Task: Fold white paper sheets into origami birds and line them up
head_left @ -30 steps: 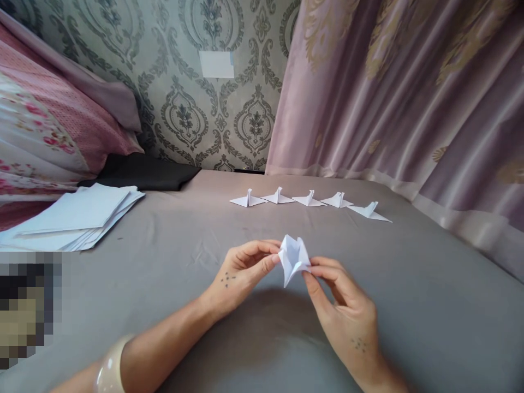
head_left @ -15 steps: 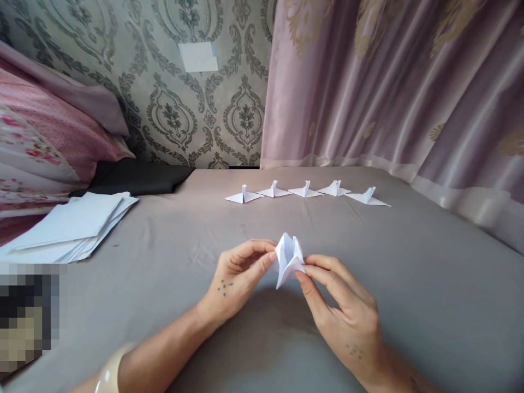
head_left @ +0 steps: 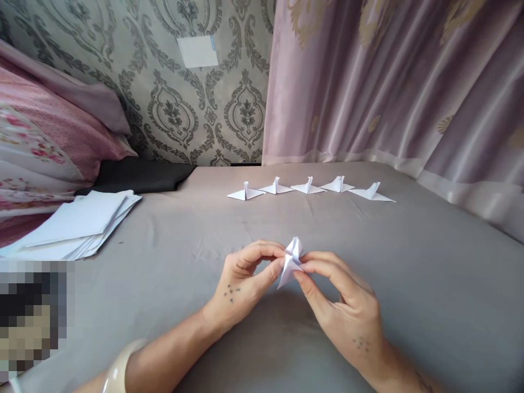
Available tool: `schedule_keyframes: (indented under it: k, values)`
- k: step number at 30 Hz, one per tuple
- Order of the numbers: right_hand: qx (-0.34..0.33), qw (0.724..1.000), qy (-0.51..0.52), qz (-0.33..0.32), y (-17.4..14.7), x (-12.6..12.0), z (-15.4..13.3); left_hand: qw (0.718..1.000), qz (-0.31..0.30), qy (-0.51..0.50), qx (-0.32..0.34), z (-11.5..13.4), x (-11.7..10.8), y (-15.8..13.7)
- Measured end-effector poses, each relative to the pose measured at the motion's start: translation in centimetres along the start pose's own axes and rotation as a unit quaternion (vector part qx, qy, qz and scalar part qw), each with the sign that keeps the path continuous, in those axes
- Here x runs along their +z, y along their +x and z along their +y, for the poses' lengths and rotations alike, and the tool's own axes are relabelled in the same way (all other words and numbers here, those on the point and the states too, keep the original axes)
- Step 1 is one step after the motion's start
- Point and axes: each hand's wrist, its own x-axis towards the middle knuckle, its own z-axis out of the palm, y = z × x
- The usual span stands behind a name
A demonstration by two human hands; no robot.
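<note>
A small folded piece of white paper [head_left: 291, 267] is held up between my two hands, just above the grey cloth. My left hand [head_left: 248, 281] pinches its left side between thumb and fingers. On the right side, my right hand [head_left: 344, 305] grips the paper's edge with thumb and fingertips. The paper has a pointed lower tip and a narrow folded top; my fingertips cover parts of both sides. Farther back, several folded white paper birds [head_left: 308, 188] stand in a row, their flat wings spread and their narrow middles upright.
A stack of white paper sheets [head_left: 77, 221] lies at the left, in front of a folded black cloth [head_left: 139, 173]. Grey cloth [head_left: 184, 218] covers the surface. Pink curtains [head_left: 347, 82] hang at the back right, and a patterned wall [head_left: 176, 117] stands behind.
The folded paper's upper opening has narrowed as my left fingers moved right, toward my right hand. Both hands still hold it.
</note>
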Motion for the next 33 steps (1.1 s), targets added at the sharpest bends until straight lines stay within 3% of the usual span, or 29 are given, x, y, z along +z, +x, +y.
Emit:
schedule_keyframes:
  k: [6, 16, 22, 33]
  values:
    - [0.042, 0.999, 0.002, 0.010, 0.1, -0.1, -0.4, 1.000, 0.019, 0.009, -0.005, 0.2, 0.2, -0.2]
    - [0.156, 0.986, 0.023, 0.048, -0.6, 0.5, 0.0, 0.997, 0.019, -0.071, -0.030, -0.2, 0.8, -0.4]
    - [0.115, 0.993, 0.035, 0.009, -0.1, 0.2, -0.2, 0.995, -0.010, -0.053, -0.090, 0.6, 0.6, -0.4]
    - [0.031, 0.999, 0.027, 0.008, -0.2, 0.0, -0.2, 0.998, -0.032, -0.028, -0.041, 0.1, 0.2, -0.4]
